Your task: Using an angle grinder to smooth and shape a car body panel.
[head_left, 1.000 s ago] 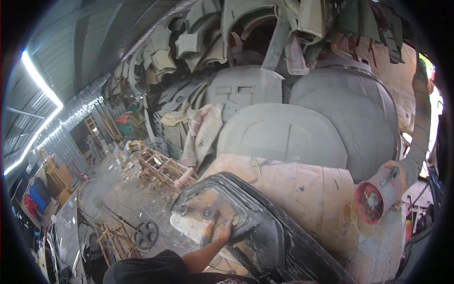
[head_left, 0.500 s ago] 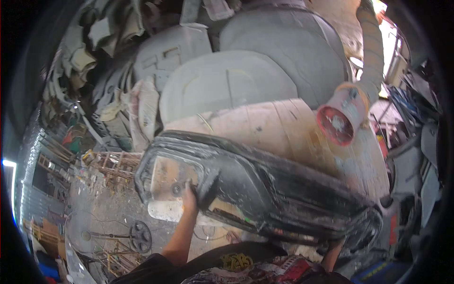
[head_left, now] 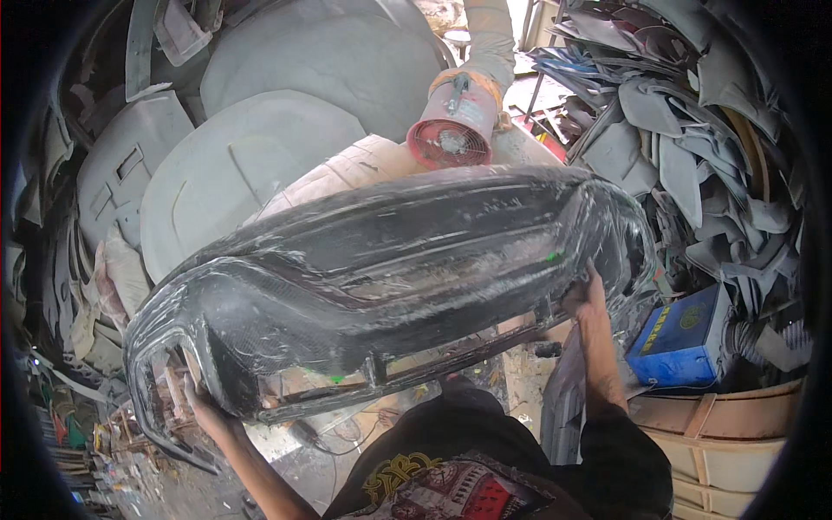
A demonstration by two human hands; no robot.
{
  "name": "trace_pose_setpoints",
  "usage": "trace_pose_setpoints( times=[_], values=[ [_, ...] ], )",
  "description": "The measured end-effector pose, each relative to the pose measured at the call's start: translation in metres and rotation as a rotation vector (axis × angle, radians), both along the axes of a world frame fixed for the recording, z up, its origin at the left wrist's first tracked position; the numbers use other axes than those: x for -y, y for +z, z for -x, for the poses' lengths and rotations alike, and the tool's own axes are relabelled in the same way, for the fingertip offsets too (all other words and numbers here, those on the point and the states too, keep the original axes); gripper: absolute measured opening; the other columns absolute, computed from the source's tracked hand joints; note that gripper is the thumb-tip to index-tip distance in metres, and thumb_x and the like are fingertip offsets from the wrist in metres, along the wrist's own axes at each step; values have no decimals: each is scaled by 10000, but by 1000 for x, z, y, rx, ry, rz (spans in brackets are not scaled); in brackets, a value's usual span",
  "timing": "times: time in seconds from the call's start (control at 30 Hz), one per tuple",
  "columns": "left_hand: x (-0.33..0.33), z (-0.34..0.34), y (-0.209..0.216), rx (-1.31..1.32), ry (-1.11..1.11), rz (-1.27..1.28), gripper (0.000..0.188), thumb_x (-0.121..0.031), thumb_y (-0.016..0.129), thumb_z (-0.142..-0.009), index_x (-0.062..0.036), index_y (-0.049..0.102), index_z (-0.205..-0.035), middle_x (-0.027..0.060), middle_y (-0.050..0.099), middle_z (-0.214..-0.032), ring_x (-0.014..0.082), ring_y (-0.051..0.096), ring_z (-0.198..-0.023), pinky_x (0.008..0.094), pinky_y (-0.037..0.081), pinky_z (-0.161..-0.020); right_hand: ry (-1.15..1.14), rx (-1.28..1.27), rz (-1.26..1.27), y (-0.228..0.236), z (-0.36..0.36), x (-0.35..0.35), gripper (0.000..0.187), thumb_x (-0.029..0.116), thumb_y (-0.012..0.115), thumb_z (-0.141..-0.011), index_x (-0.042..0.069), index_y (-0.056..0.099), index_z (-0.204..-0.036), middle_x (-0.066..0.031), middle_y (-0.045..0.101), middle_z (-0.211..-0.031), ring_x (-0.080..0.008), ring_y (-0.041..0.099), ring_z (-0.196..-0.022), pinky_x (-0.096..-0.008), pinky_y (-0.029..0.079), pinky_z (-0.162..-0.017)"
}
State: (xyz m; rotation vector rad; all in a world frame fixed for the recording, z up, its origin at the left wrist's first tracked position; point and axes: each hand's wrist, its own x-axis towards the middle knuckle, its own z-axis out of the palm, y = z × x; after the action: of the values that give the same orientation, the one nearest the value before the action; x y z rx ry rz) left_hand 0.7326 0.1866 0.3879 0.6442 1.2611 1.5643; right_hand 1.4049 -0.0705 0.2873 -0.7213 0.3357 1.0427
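As the black bumper (head_left: 416, 251) slants up from frame left to right, left hand (head_left: 209, 411) and right hand (head_left: 588, 301) clasp opposite ends.

Left hand (head_left: 208, 411) and right hand (head_left: 586, 300): both in a gripping posture, set wide apart before the torso (head_left: 433, 492).
The left forearm (head_left: 264, 478) enters at the lower edge and slants up and leftward; its fingers are partly hidden. The right forearm (head_left: 598, 355) rises steeply from a dark sleeve (head_left: 622, 442); its hand sits higher in view, one digit pointing upward.
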Motion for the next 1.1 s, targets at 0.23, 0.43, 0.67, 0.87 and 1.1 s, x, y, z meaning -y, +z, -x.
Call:
trace_pose_setpoints(
  times=[0.23, 0.43, 0.67, 0.87, 1.1],
  values=[
    [16, 12, 18, 163, -127, 84, 528, -475, 610, -1010, -15, 701, -1255, 130, 730, -1189, 279, 686, -1074, 404, 524, -992, 121, 137, -152, 79, -36, -51, 690, 512, 525, -1058, 23, 476, -1541, -210, 486, -1594, -395, 413, -1498, -586, 204, -1280],
    [52, 13, 21, 212, -261, 112, 539, -440, 577, -1033, -48, 634, -1399, 135, 693, -1339, 275, 652, -1218, 411, 502, -1070, 397, 843, 104, 72, -81, -68, 824, 226, 709, -855, 10, 397, -1587, -160, 633, -1284, -252, 626, -1018, -437, 472, -934],
    [64, -49, -10, 184, 67, 313, 410, -461, 625, -1006, -68, 742, -1026, 116, 718, -1042, 242, 662, -956, 392, 524, -886, 772, 1545, 292, 28, -175, -130, 673, 99, 684, -904, -19, 458, -1527, -185, 650, -1325, -289, 618, -1198, -406, 507, -1027],
    [70, -80, -6, 321, 4, 300, 560, -498, 631, -1001, -13, 644, -1280, 128, 717, -1116, 204, 691, -960, 328, 558, -865, 715, 1331, 425, 50, -147, -115, 696, 156, 664, -958, -28, 398, -1574, -185, 612, -1385, -279, 568, -1285, -404, 448, -1111],
    [60, -87, -23, 230, -132, 332, 579, -511, 638, -990, -27, 652, -1308, 134, 735, -1121, 198, 700, -950, 333, 566, -831, 703, 1263, 411, 67, -120, -119, 706, 165, 685, -932, -25, 425, -1561, -200, 576, -1424, -297, 548, -1315, -406, 434, -1130]
  ],
)
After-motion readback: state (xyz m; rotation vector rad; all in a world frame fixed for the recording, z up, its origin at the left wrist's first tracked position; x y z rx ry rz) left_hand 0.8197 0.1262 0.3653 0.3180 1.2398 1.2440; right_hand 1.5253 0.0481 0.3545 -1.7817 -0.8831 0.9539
